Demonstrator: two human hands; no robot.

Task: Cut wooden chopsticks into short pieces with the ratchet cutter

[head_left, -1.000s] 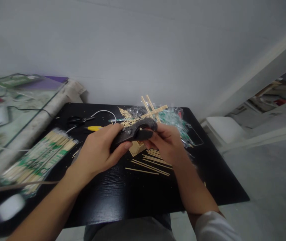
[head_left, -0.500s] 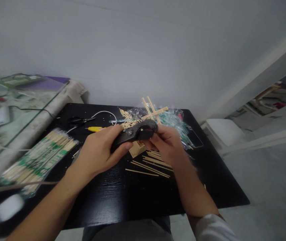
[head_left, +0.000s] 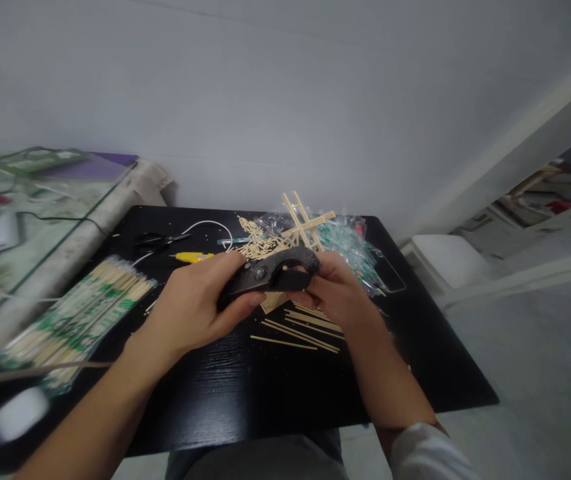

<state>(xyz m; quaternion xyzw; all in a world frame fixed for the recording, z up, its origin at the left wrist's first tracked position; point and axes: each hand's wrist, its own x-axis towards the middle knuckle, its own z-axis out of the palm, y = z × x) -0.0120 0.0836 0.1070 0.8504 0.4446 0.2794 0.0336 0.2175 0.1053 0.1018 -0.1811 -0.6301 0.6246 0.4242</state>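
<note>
Both my hands hold a black cutting tool (head_left: 270, 272) above the black table (head_left: 245, 393). My left hand (head_left: 195, 303) wraps round its handles, fingers closed. My right hand (head_left: 338, 290) pinches the tool's jaw end; whether a stick is in the fingers I cannot make out. Under the hands lie loose bamboo sticks (head_left: 300, 327) and a small wooden block piece (head_left: 271, 301). Behind the tool stands a crossed frame of sticks (head_left: 305, 219).
A wrapped bundle of chopsticks (head_left: 80, 313) lies at the left. Black scissors (head_left: 158, 239), a yellow tool (head_left: 190, 256), a white cable (head_left: 210, 225) and crumpled plastic wrappers (head_left: 350, 243) are at the back. A glass-topped cabinet (head_left: 20, 220) borders the left side.
The tool's jaw end has dropped slightly and my right hand has closed in under it. The left hand has hardly moved.
</note>
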